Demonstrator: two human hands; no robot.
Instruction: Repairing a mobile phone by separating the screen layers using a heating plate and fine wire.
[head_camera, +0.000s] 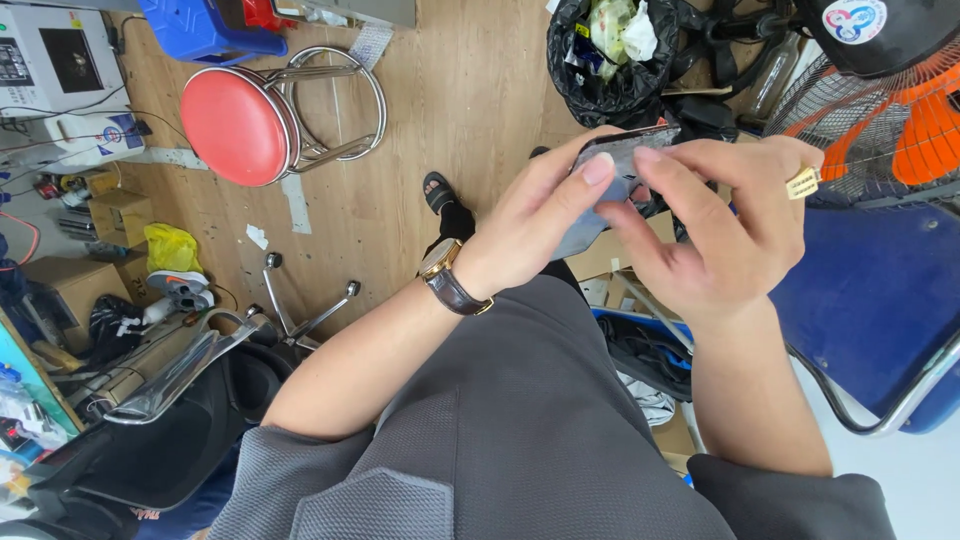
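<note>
Head view: both hands pinch a thin, flat phone at 1 o'clock, left hand and right hand on its edges. It looks light, stiff, slippery and breakable.

1. Bare wooden plank floor left of the left hand: open air, free passage.
2. Round red-seated chrome stool farther left, well apart.
3. Black rubbish bag stuffed with waste just beyond both hands, blocks forward.
4. Orange-bladed wire-caged fan close beside the right hand.
5. Blue-seated metal-framed chair blocks right; cluttered boxes below.
</note>
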